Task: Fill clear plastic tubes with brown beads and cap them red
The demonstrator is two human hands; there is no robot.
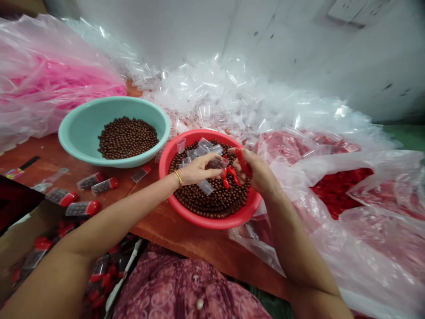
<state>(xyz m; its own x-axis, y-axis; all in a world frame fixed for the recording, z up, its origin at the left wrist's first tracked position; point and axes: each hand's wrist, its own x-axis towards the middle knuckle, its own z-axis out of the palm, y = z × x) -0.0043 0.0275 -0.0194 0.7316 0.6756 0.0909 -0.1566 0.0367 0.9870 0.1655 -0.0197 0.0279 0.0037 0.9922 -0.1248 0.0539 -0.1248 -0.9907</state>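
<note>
A red bowl [172, 201] full of small brown balls [212, 204] sits on the wooden table in front of me. Clear plastic tubes [199, 149] and red caps [229, 177] lie on the balls. My left hand [197, 170] hovers over the bowl, fingers pinched on a clear tube filled with brown balls [217, 163]. My right hand [255, 170] is at the bowl's right rim, closed on a red cap [241, 161] close to the tube's end.
A teal bowl [83, 133] with more brown balls stands at the left. Filled, red-capped tubes [83, 208] lie on the table and in a box below. A heap of empty clear tubes [232, 97] fills the back. Plastic bags of red caps [335, 186] lie at the right, a pink-filled bag [49, 79] at the left.
</note>
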